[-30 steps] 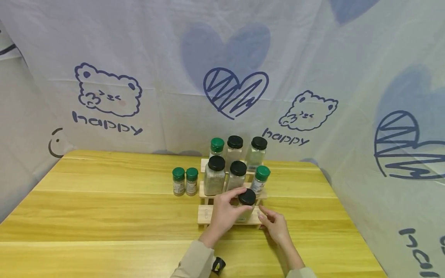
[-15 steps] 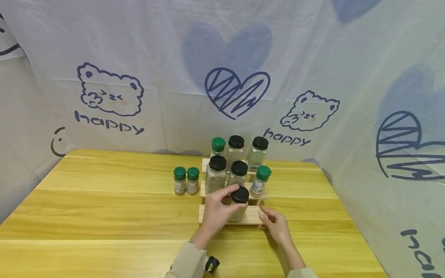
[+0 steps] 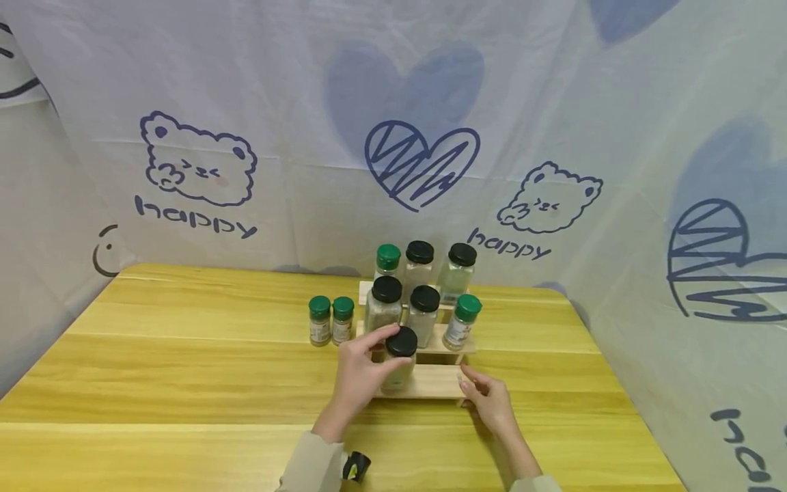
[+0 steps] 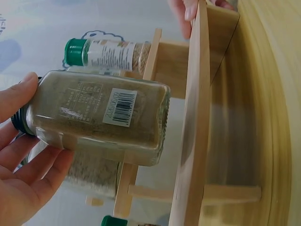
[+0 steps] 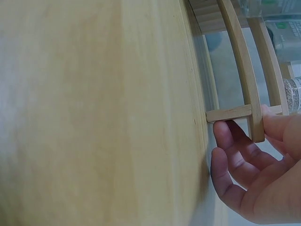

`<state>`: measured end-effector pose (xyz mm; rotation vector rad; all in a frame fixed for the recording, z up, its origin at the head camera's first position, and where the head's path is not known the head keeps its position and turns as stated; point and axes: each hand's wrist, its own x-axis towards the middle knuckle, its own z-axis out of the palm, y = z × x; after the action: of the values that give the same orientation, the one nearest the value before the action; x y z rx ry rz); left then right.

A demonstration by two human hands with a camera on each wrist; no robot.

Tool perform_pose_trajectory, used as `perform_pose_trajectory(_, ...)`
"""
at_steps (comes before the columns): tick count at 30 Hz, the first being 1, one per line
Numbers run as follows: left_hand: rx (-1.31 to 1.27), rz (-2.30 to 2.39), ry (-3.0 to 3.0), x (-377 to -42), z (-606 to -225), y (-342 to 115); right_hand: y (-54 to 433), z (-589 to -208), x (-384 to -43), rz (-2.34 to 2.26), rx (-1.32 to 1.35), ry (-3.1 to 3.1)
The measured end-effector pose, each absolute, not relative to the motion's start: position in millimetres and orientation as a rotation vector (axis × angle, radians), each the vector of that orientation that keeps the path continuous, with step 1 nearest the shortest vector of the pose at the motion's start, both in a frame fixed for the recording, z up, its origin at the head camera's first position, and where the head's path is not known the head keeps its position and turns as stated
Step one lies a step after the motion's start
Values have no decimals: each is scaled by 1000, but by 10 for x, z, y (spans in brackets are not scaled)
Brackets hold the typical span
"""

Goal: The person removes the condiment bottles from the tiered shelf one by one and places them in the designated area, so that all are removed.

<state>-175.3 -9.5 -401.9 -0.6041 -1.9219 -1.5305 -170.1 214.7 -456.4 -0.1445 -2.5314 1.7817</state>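
My left hand (image 3: 356, 376) holds a square glass spice jar (image 4: 94, 110) by its neck, just under the black lid (image 3: 401, 341). The jar has tan contents and a barcode label. In the head view it overlaps the left part of the lowest shelf of a three-tier wooden spice rack (image 3: 436, 383); the left wrist view shows a gap between its base and the front board (image 4: 190, 132). With the thumb above and fingers below, my right hand (image 5: 263, 179) grips the right end of that lowest shelf.
Black-lidded jars and a green-capped bottle (image 3: 462, 321) stand on the middle shelf, with more jars (image 3: 455, 277) on the top one. Two green-capped bottles (image 3: 320, 328) are on the wooden table (image 3: 203, 369) left of the rack. A printed cloth (image 3: 295, 102) hangs behind.
The left hand has carried the black-lidded jar leftward along the lowest shelf, from near its right end to its left part. My right hand has stayed at the shelf's end.
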Motion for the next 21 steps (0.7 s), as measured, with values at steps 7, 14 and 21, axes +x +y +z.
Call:
perform_pose_trajectory(7,-556,-1551,-1939,-1724,-4023,-188,2149,-4569,-1702,1784,-163,-2534)
perform_pose_trajectory(14,-532,-1528,-1927,-1716,-4009,-327,2147,-4574,-1710,1785,-165,-2528)
perform_pose_trajectory(21,-500,-1489,-1938,-1729,-3988,-485,2158,-4587,-1715,1766,-178,-2549)
